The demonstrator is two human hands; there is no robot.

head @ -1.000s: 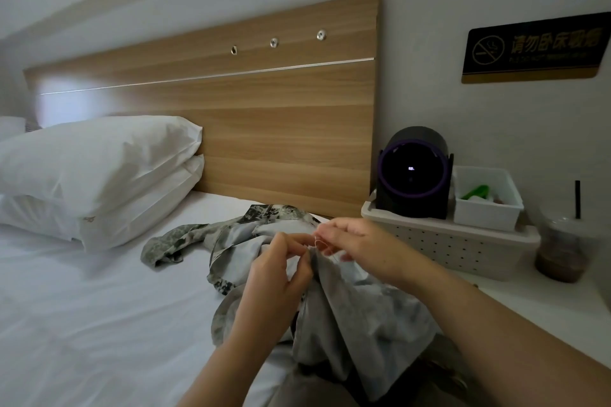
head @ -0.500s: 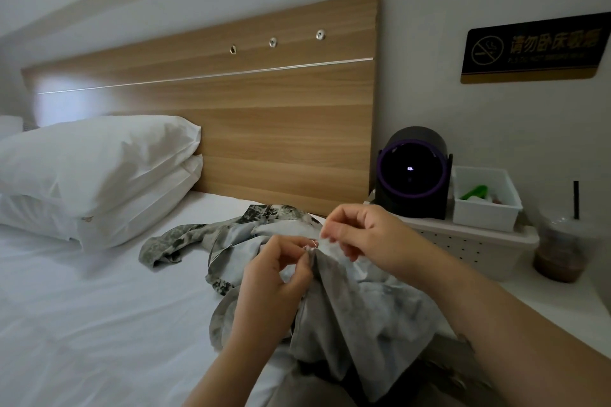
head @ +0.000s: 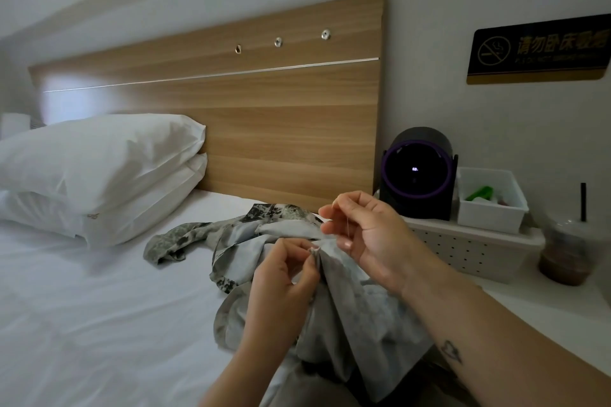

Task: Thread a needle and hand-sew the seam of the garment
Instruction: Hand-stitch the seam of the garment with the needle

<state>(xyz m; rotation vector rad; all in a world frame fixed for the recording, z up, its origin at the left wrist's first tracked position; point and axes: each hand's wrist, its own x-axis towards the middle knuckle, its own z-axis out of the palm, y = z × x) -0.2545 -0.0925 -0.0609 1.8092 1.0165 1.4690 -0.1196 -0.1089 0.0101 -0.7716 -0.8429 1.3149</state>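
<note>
While left hand (head: 281, 277) pinches garment (head: 357, 307), raised right hand (head: 363, 231) pinches thread (head: 347, 225).

A wooden headboard (head: 264, 129) backs the white bed (head: 82, 324), two stacked pillows (head: 99, 168) at left, grey wall (head: 463, 10) behind.

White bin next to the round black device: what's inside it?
A green object lies inside the white bin. Its front wall hides the bottom, so anything lower cannot be seen.
</note>
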